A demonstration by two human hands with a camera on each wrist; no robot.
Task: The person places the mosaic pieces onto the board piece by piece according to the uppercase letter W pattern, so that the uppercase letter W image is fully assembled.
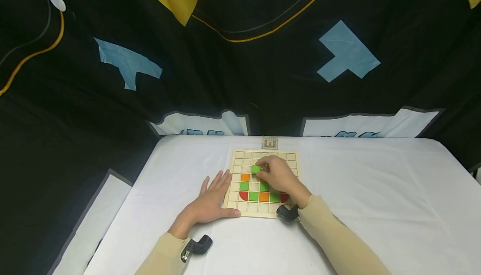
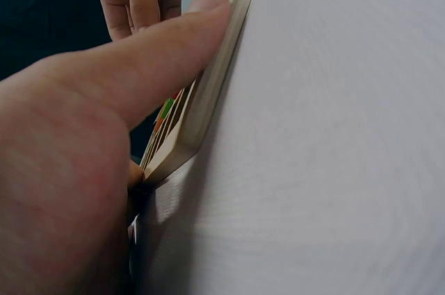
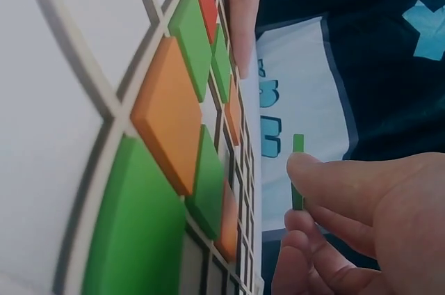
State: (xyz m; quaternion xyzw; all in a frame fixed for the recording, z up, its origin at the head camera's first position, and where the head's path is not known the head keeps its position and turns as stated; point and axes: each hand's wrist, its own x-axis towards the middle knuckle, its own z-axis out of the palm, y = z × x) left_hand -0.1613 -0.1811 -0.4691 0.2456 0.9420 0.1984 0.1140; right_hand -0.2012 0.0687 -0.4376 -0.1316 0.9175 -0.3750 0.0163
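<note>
A light wooden grid board (image 1: 236, 208) lies on the white table, with green, orange and red tiles in its lower and middle cells. My right hand (image 1: 279, 174) pinches a green square tile (image 3: 298, 184) between thumb and fingertips, held just off the board in the right wrist view. My left hand (image 1: 210, 204) has its fingers spread and straight at the board's left edge, thumb on the near left corner. In the left wrist view the thumb (image 2: 174, 51) lies along the board's edge. An orange tile (image 1: 245, 177) and a red rounded tile (image 1: 244, 195) sit in cells near the left hand.
A small patterned card (image 1: 269, 143) lies just behind the board. White cloth (image 1: 375, 195) covers the table. A dark curtain (image 1: 240, 78) with coloured shapes hangs behind it. Each wrist carries a black camera mount (image 1: 201, 245).
</note>
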